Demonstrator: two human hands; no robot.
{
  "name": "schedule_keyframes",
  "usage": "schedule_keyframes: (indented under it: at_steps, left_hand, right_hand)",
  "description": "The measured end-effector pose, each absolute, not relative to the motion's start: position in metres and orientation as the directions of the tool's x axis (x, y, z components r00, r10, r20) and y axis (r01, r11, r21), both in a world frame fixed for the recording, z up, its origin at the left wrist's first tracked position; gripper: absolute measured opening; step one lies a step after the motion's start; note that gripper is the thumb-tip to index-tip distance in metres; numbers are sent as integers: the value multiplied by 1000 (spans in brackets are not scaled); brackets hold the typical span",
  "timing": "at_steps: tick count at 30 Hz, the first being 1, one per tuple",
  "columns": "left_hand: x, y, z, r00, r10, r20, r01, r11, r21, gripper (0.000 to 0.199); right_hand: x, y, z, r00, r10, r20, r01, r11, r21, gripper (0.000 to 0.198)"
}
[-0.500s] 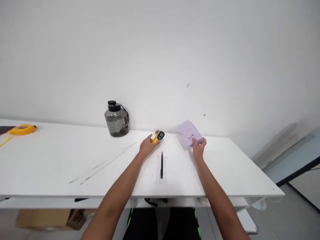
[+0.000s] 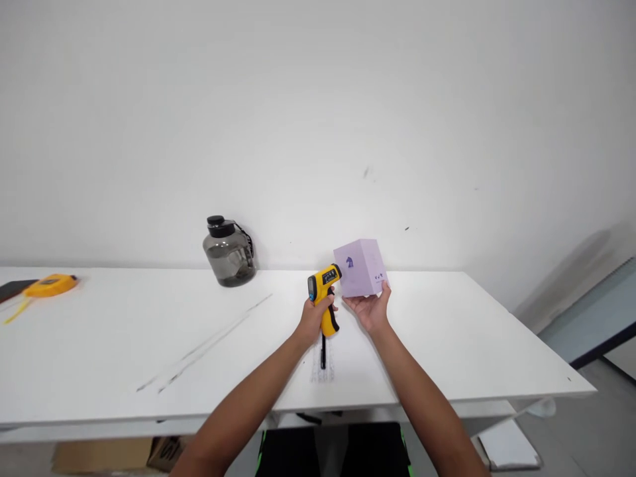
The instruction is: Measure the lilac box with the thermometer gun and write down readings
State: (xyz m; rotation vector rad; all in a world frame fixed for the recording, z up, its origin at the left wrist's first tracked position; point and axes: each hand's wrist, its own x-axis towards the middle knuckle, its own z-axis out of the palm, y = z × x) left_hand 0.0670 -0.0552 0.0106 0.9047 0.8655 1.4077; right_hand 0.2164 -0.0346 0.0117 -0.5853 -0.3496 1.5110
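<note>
My left hand [image 2: 314, 318] grips the handle of a yellow and black infrared thermometer gun [image 2: 324, 293], lifted above the white table [image 2: 149, 344] with its nose aimed right. My right hand [image 2: 370, 310] holds a small lilac box [image 2: 360, 267] from below, raised off the table right next to the gun's nose. A black pen [image 2: 322, 351] lies on the table just under my left hand.
A smoky grey water jug [image 2: 228, 252] with a black cap stands by the wall. A yellow tape measure [image 2: 50, 285] lies at the far left beside a dark flat object [image 2: 14, 288]. A cardboard box [image 2: 119, 454] sits under the table.
Both hands have lifted their objects off the table and drawn them closer: the thermometer gun is now upright in my left hand, the lilac box raised in my right.
</note>
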Motion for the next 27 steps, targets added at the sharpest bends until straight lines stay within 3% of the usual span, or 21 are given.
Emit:
schedule_keyframes:
  at_steps: [13,27]
  left_hand:
    - [58,-53,22,13,1000,-14,-531,19,847,45]
    - [58,-55,24,106,994,-31,-520,82,850,45]
  right_hand:
    - [204,-51,20,273,961,-52,-736,173,-655,62]
    - [205,-40,7,292,953,-76,-683,153,-715,62]
